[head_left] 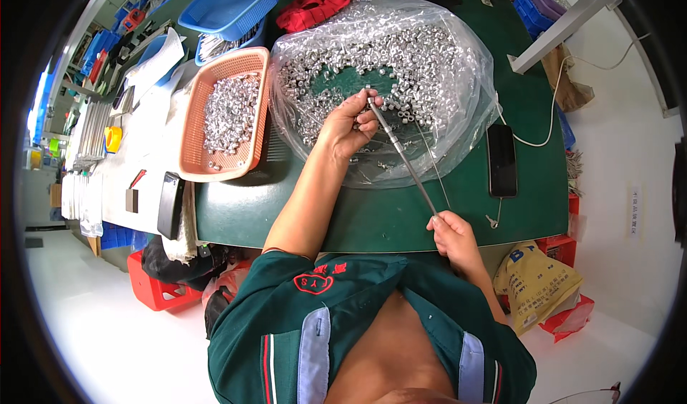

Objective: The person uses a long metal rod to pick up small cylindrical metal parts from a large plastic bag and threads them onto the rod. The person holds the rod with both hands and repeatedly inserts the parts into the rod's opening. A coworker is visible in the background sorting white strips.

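Note:
A slim metal rod point(413, 169) runs slantwise in front of me, with a few shiny sleeve-like bands on its upper half. My right hand point(454, 236) is closed round its lower end near the table's front edge. At the upper tip my left hand point(351, 123) pinches with curled fingers; a small silvery piece shows there, but I cannot tell whether it sits on the rod. Beneath the left hand a large clear plastic bag point(343, 173) lies spread open, full of small silver metal rings point(422, 60). A thin wire-like line point(432, 162) lies beside the rod.
An orange basket point(187, 135) of small metal pieces stands left of the bag. Behind it are stacked blue baskets point(236, 7) and a red cloth point(322, 0). A phone point(502, 161) with a white cable lies right; a black case point(171, 205) lies left on the green table point(286, 221).

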Available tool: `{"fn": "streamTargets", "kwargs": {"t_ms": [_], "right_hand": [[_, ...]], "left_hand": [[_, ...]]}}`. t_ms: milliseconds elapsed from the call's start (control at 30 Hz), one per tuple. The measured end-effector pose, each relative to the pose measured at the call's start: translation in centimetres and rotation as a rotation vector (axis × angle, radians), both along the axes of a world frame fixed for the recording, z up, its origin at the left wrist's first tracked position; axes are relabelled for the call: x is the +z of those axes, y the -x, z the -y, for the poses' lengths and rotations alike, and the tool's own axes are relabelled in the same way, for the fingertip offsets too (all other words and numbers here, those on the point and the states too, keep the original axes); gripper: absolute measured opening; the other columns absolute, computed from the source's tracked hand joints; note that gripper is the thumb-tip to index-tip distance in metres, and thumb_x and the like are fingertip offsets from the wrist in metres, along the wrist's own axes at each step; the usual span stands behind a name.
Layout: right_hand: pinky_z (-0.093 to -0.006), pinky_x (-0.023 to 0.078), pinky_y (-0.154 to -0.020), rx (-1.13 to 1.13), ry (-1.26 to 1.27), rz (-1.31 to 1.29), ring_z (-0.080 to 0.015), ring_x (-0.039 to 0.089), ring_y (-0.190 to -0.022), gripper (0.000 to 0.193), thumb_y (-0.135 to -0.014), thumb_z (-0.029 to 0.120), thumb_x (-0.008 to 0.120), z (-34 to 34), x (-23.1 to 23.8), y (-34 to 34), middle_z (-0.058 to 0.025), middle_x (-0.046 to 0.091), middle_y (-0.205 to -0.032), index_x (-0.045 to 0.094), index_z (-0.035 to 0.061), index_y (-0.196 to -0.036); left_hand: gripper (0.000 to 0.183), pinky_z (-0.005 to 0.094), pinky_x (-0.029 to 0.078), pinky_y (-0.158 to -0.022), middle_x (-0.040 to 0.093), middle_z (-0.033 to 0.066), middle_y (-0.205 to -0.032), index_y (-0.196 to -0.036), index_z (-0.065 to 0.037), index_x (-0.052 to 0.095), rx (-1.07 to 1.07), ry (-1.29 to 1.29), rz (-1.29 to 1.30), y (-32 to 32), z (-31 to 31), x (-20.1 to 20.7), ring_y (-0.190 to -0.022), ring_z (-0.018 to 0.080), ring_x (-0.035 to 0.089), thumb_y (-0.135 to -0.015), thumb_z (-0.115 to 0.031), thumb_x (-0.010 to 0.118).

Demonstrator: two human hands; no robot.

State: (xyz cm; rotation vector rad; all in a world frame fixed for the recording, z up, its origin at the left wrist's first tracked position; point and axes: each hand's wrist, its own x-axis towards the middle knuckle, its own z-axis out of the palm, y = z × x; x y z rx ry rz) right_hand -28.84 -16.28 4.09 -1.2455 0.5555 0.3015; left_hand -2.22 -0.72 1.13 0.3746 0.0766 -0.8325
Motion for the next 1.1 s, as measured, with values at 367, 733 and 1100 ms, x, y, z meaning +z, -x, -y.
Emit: {"fn": "streamTargets", "kwargs": {"t_ms": [367, 733, 1100], "right_hand": [[-0.0186, 0.019, -0.039, -0.034, -0.042, 0.010, 0.0001, 0.025, -0.044, 0.020, -0.096, 0.019, 0.047, -0.3, -0.1, -0.5, 0.0086, 0.032, -0.055, 0.053, 0.0041, -0.085], [-0.0187, 0.019, -0.039, -0.033, -0.010, 0.003, -0.0001, 0.025, -0.045, 0.019, -0.096, 0.018, 0.047, 0.3, 0.3, -0.4, 0.0084, 0.031, -0.056, 0.053, 0.0037, -0.085], [-0.0182, 0.021, -0.039, 0.010, 0.040, 0.008, -0.0004, 0.027, -0.045, 0.019, -0.095, 0.019, 0.049, 0.9, 0.2, 0.2, 0.0079, 0.033, -0.057, 0.055, 0.0040, -0.085]], "left_hand": [[0.023, 0.0180, 0.032, -0.044, 0.055, 0.0157, -0.093, -0.103, 0.003, 0.049, -0.128, -0.070, -0.011, 0.3, 0.0, 0.3, -0.054, 0.0066, 0.039, -0.095, -0.019, 0.047], [0.034, 0.0168, 0.037, -0.048, 0.052, 0.0167, -0.106, -0.125, 0.005, 0.041, -0.107, -0.005, -0.017, -0.8, -1.0, 0.2, -0.064, 0.0085, 0.043, -0.094, -0.009, 0.046], [0.025, 0.0154, 0.034, -0.044, 0.055, 0.0127, -0.101, -0.116, 0.003, 0.047, -0.140, 0.066, 0.070, -1.1, -1.2, -0.8, -0.058, 0.0061, 0.041, -0.094, -0.008, 0.048]]}}
